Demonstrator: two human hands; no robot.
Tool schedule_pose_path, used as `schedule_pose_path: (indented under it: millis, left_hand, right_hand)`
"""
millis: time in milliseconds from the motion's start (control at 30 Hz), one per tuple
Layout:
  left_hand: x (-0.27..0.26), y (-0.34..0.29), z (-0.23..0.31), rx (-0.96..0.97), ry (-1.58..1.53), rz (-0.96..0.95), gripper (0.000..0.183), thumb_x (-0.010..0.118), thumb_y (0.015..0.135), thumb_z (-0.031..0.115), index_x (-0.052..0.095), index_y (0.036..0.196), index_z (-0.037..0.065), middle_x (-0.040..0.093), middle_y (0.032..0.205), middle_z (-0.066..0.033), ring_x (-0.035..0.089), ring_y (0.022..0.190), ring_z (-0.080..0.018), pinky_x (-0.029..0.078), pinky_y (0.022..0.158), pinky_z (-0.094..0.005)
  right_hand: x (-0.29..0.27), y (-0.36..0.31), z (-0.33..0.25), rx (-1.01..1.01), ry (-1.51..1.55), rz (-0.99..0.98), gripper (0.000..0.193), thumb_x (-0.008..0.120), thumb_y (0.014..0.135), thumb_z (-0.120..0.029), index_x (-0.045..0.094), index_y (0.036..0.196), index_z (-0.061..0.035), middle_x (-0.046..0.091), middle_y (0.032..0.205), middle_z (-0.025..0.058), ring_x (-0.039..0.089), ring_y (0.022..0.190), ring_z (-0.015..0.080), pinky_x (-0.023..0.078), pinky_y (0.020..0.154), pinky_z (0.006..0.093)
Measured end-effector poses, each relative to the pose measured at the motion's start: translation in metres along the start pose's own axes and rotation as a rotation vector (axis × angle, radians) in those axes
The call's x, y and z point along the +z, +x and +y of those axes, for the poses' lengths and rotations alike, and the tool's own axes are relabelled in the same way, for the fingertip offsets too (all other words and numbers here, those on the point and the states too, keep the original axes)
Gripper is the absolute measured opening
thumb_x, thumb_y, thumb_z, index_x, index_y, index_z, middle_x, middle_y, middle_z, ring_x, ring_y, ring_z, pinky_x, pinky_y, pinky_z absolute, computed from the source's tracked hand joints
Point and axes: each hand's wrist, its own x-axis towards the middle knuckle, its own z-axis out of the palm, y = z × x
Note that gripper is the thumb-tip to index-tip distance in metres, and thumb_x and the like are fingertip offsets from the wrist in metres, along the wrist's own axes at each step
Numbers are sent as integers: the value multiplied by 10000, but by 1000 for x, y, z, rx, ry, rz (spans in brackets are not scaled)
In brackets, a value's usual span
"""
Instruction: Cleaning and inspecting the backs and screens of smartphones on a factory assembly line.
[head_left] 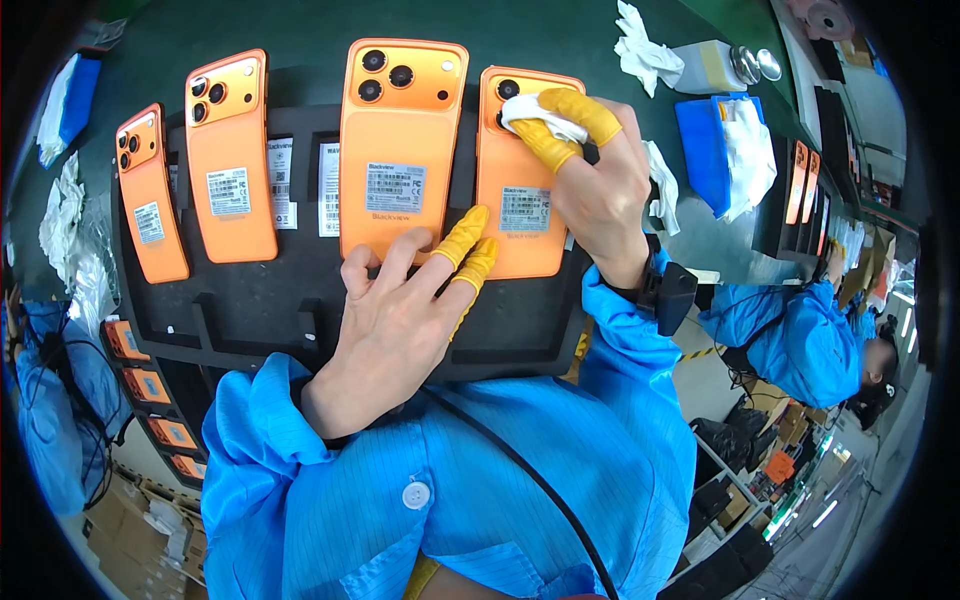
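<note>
Four-sided orange phones lie back up in a row on a black tray [520, 330]: a far-left phone [152, 195], a second phone [228, 145], a third phone [405, 135] and a right-hand phone [500, 245]. My right hand [605, 195] pinches a white cloth [518, 107] against the camera area of the right-hand phone, partly hiding its lenses. Yellow finger cots cover the pinching fingers. With fingers apart, my left hand [390, 315] rests over the lower ends of the two right phones. Its yellow-cotted fingertips touch the right-hand phone's left edge. Each phone bears a printed label.
Beyond the right hand are a crumpled wipe [645, 50], a dispenser bottle [708, 66] and a blue box of white wipes [705, 150]. More phones [145, 385] sit in trays at lower left. A co-worker in blue [800, 335] is at the right.
</note>
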Motion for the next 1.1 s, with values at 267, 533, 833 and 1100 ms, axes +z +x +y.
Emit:
schedule_pose_path:
  millis: [267, 533, 833, 1100]
  left_hand:
    - [-1, 1, -1, -6, -13, 0, 335, 681, 773, 106, 653, 1106, 75, 537, 1275, -61, 444, 1120, -263, 257, 919, -447]
    - [-1, 0, -1, 8, 19, 4, 340, 686, 771, 107, 651, 1108, 81, 549, 1244, -62, 445, 1115, -261, 261, 919, -438]
    - [-2, 1, 0, -2, 0, -18, 334, 687, 767, 107, 653, 1098, 70, 542, 1260, -61, 444, 1119, -256, 260, 920, -439]
    - [-1, 0, 0, -8, -10, 0, 339, 690, 765, 106, 656, 1100, 73, 537, 1274, -59, 443, 1125, -258, 255, 918, -451]
  right_hand:
    - [-4, -2, -3, 16, 34, -15, 289, 680, 525, -14, 722, 811, -23, 643, 940, 111, 595, 804, 265, 520, 615, 313]
    - [1, -2, -2, 10, 83, -42, 266, 689, 523, -10, 720, 787, -17, 649, 944, 113, 597, 812, 270, 522, 610, 318]
    - [-2, 0, 0, 14, 2, -9, 273, 703, 524, -21, 724, 796, -22, 651, 941, 110, 594, 798, 254, 514, 592, 310]
    - [-4, 0, -2, -33, 80, -43, 304, 694, 514, 4, 728, 814, -28, 645, 931, 106, 589, 777, 253, 511, 585, 301]
